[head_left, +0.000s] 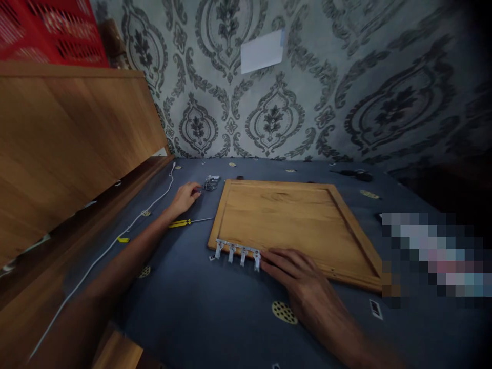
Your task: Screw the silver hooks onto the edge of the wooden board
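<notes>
A flat wooden panel with a raised frame [292, 220] lies on a blue-grey carpet. Along its near edge sits a silver metal bracket with several hooks [238, 252]. My right hand [295, 271] rests flat on the panel's near edge, fingers spread, fingertips touching the bracket's right end. My left hand [186, 197] reaches far left of the panel, fingers curled toward a small pile of metal hardware [210, 183]. A yellow-handled screwdriver [188, 222] lies just below the left wrist.
A wooden furniture side [69, 148] stands at the left, with a red crate [49, 31] on top. A white cable [126, 225] runs along the carpet. Patterned wallpaper covers the wall behind. A dark tool [355, 175] lies beyond the panel.
</notes>
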Demonstrator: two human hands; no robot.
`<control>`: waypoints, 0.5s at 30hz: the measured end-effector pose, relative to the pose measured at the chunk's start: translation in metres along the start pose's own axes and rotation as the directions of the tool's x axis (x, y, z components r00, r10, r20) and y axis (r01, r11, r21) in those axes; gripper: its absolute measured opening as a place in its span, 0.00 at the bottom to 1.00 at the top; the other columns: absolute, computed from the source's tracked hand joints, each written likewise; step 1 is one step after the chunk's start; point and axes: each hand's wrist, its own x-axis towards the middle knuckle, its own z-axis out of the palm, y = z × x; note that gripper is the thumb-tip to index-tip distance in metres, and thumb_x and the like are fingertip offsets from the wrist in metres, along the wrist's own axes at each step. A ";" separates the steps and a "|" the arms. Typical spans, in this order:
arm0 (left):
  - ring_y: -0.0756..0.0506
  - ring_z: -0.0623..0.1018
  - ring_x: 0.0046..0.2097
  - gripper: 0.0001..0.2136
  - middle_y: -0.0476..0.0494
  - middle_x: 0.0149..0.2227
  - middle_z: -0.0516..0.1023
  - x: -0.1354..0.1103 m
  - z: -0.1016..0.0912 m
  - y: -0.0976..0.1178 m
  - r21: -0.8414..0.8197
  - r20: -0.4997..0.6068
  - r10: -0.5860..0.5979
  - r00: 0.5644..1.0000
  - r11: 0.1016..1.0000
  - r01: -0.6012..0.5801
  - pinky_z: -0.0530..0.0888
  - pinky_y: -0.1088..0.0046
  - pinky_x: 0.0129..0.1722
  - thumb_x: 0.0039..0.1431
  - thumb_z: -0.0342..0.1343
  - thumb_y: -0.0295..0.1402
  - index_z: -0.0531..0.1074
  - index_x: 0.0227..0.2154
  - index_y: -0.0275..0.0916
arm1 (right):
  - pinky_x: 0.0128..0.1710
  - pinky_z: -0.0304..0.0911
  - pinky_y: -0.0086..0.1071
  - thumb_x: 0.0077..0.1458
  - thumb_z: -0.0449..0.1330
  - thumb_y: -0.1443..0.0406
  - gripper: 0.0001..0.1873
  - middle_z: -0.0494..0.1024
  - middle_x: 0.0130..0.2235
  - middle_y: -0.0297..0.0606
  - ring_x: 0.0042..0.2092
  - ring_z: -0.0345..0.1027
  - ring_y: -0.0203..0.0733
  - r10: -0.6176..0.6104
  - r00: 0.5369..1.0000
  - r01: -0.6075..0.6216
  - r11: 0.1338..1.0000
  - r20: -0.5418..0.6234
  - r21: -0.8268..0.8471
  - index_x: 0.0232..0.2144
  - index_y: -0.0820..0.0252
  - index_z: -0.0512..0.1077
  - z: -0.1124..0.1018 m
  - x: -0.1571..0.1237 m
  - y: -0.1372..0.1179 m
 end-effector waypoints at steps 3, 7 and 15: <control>0.42 0.76 0.51 0.17 0.38 0.53 0.73 0.008 0.005 0.001 0.074 0.046 0.016 0.999 0.997 -0.019 0.77 0.57 0.50 0.67 0.57 0.39 0.70 0.53 0.36 | 0.50 0.70 0.48 0.50 0.48 0.83 0.39 0.80 0.53 0.38 0.54 0.72 0.47 0.007 1.000 -0.008 1.000 0.026 0.010 0.60 0.49 0.70 -0.003 0.001 -0.001; 0.42 0.76 0.51 0.17 0.38 0.53 0.73 0.009 0.002 0.001 0.162 0.117 0.009 0.993 0.986 -0.028 0.77 0.57 0.50 0.67 0.56 0.39 0.70 0.53 0.36 | 0.52 0.69 0.50 0.50 0.49 0.82 0.37 0.80 0.54 0.36 0.54 0.71 0.47 0.012 0.999 -0.013 1.000 0.048 0.024 0.57 0.50 0.72 -0.006 0.003 -0.003; 0.42 0.77 0.51 0.17 0.38 0.53 0.73 0.020 -0.007 0.006 0.293 0.231 -0.064 0.971 0.956 -0.006 0.77 0.58 0.50 0.67 0.57 0.39 0.70 0.53 0.36 | 0.54 0.67 0.49 0.54 0.51 0.81 0.30 0.80 0.54 0.38 0.56 0.69 0.47 0.040 0.994 -0.045 0.998 0.101 0.046 0.54 0.54 0.74 -0.010 0.005 -0.007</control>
